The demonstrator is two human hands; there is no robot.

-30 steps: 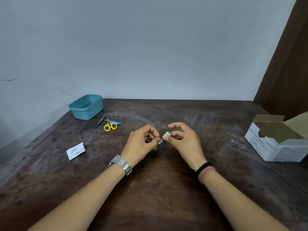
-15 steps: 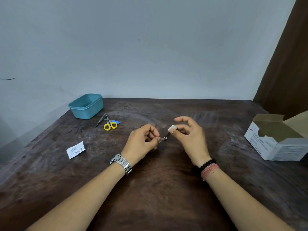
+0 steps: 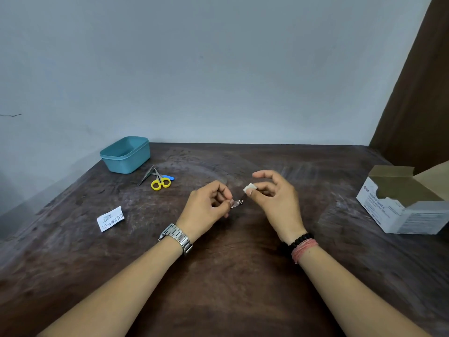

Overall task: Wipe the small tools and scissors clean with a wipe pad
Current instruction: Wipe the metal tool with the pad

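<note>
Scissors (image 3: 160, 182) x1, wipe pad (image 3: 249, 188) x1

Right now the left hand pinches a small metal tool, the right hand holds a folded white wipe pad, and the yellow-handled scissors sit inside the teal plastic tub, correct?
Not quite. The head view shows the yellow-handled scissors lying on the dark wooden table beside the teal plastic tub, not inside it. The rest holds: left hand pinching the small metal tool, right hand holding the folded white wipe pad.

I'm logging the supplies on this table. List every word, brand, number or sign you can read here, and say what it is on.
"BD": brand mark on the near side of the white cardboard box, by its top corner.
Lines of print below it on the same side: too blurred to read.
Printed lines on the torn white wrapper: too small to read.
Teal container, yellow-handled scissors: no text visible.
</note>
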